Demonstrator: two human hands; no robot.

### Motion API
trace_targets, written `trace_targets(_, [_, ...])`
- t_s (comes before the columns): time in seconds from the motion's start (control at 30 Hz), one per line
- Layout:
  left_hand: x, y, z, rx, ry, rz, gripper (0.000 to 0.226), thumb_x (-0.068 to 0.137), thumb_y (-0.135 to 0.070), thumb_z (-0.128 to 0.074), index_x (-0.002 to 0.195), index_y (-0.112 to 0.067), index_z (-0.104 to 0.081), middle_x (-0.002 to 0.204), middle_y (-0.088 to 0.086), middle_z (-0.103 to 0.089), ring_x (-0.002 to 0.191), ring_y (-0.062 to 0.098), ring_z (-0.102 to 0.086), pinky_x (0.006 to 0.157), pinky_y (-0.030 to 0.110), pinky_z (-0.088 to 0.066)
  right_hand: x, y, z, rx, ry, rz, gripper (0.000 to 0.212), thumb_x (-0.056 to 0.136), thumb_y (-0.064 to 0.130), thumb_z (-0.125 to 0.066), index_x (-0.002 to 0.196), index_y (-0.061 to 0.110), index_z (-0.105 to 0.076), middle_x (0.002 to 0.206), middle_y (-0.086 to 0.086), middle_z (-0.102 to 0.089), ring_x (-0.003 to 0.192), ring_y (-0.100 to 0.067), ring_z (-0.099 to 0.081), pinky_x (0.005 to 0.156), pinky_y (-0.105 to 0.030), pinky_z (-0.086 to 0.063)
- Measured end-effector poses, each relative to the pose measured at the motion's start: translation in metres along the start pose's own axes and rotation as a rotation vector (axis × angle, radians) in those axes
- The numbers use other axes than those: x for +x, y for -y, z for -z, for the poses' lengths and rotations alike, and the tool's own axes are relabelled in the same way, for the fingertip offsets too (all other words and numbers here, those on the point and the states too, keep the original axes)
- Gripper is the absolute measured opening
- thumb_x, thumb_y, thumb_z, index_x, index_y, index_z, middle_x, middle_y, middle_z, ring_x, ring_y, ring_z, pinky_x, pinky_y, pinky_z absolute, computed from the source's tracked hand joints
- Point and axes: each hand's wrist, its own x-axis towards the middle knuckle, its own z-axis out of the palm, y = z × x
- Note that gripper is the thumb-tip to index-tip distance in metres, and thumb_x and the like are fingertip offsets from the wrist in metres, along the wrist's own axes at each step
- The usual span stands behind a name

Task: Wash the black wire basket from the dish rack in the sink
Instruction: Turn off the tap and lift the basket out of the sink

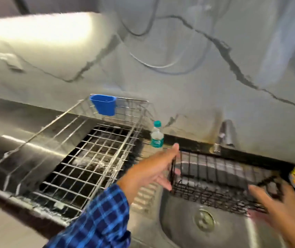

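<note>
Our left hand (153,170) clamps the left end of the black rectangular wire basket (214,197) between thumb and fingers. The basket hangs tilted over the stainless steel sink (177,221), on the right of the scene. Our right hand (277,210) lies at the basket's near right corner, but it is blurred and we cannot tell whether its fingers grip. To the left stands the silver wire dish rack (93,158), with a blue plastic cup (103,104) hooked on its far rim. A clear plastic bottle with a green cap (157,136) stands just beyond our left thumb.
</note>
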Motion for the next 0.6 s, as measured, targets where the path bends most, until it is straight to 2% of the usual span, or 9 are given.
trace_targets(0.03, [-0.017,-0.012,0.009,-0.007,-0.022,-0.064,0.06,0.095,-0.071,-0.036,0.136,-0.03,-0.05,0.136,0.014,-0.061,0.113,0.03,-0.067,0.086,0.054,-0.06,-0.007,0.014,-0.005,-0.015,-0.01,0.05,0.067,0.061,0.041,-0.092,0.117,0.033,-0.055,0.115,-0.005,-0.058,0.095,-0.023,-0.065,0.057,-0.041,-0.061])
trace_targets(0.1, [-0.05,-0.034,0.034,-0.044,-0.068,-0.174,0.056,0.096,-0.068,-0.036,0.137,-0.031,-0.049,0.131,0.012,-0.066,0.115,0.037,-0.066,0.085,0.052,-0.061,-0.005,0.022,-0.01,-0.025,0.009,0.137,0.093,0.043,0.066,-0.093,0.123,0.034,-0.057,0.12,-0.001,-0.063,0.105,-0.022,-0.067,0.065,-0.039,-0.061])
trace_targets(0.23, [-0.108,-0.062,0.101,-0.142,-0.308,-0.379,0.043,0.102,-0.054,-0.043,0.126,-0.02,-0.054,0.115,0.012,-0.073,0.101,0.033,-0.071,0.072,0.043,-0.06,-0.056,0.082,-0.088,-0.031,0.055,0.443,0.08,0.072,0.062,-0.079,0.141,0.042,-0.043,0.127,0.028,-0.055,0.126,-0.003,-0.055,0.105,-0.033,-0.044])
trace_targets(0.27, [-0.121,-0.064,0.122,-0.165,-0.373,-0.431,0.037,0.101,-0.05,-0.048,0.119,-0.018,-0.056,0.113,0.014,-0.073,0.1,0.033,-0.072,0.07,0.041,-0.06,-0.077,0.099,-0.115,0.066,0.062,0.533,0.074,0.08,0.054,-0.076,0.143,0.04,-0.037,0.128,0.03,-0.053,0.126,0.001,-0.052,0.109,-0.032,-0.042])
trace_targets(0.3, [-0.133,-0.063,0.14,-0.195,-0.431,-0.472,0.033,0.1,-0.046,-0.052,0.113,-0.016,-0.057,0.113,0.015,-0.073,0.1,0.033,-0.072,0.071,0.042,-0.06,-0.09,0.111,-0.141,0.164,0.126,0.608,0.065,0.086,0.049,-0.073,0.138,0.039,-0.036,0.13,0.021,-0.053,0.126,-0.005,-0.053,0.111,-0.04,-0.041])
trace_targets(0.37, [-0.152,-0.051,0.184,-0.239,-0.54,-0.536,0.03,0.096,-0.039,-0.061,0.104,-0.01,-0.059,0.11,0.019,-0.073,0.099,0.035,-0.071,0.078,0.048,-0.059,-0.105,0.126,-0.195,0.403,0.242,0.513,0.046,0.081,0.064,-0.07,0.113,0.041,-0.046,0.119,-0.002,-0.053,0.115,-0.023,-0.055,0.101,-0.059,-0.044])
trace_targets(0.47, [-0.162,-0.023,0.254,-0.115,-0.698,-0.623,0.02,0.091,-0.027,-0.072,0.091,-0.014,-0.057,0.097,0.024,-0.069,0.091,0.035,-0.065,0.075,0.045,-0.05,-0.105,0.13,-0.271,0.411,0.204,0.34,0.05,0.077,0.075,-0.063,0.095,0.032,-0.046,0.099,-0.007,-0.05,0.088,-0.022,-0.051,0.08,-0.049,-0.047])
trace_targets(0.53, [-0.159,-0.006,0.297,-0.021,-0.703,-0.611,0.022,0.093,-0.022,-0.071,0.109,-0.022,-0.056,0.102,0.011,-0.071,0.095,0.023,-0.065,0.078,0.033,-0.045,-0.107,0.123,-0.32,0.207,0.168,0.278,0.039,0.09,0.056,-0.061,0.109,0.027,-0.044,0.102,-0.009,-0.055,0.082,-0.017,-0.054,0.075,-0.041,-0.05])
trace_targets(0.6, [-0.153,0.011,0.334,0.129,-0.707,-0.527,0.03,0.096,-0.029,-0.066,0.123,-0.03,-0.052,0.106,-0.011,-0.065,0.097,0.01,-0.061,0.078,0.027,-0.041,-0.109,0.116,-0.363,0.115,0.124,0.242,0.028,0.101,0.025,-0.054,0.121,0.021,-0.035,0.097,-0.006,-0.056,0.076,-0.014,-0.054,0.07,-0.038,-0.051])
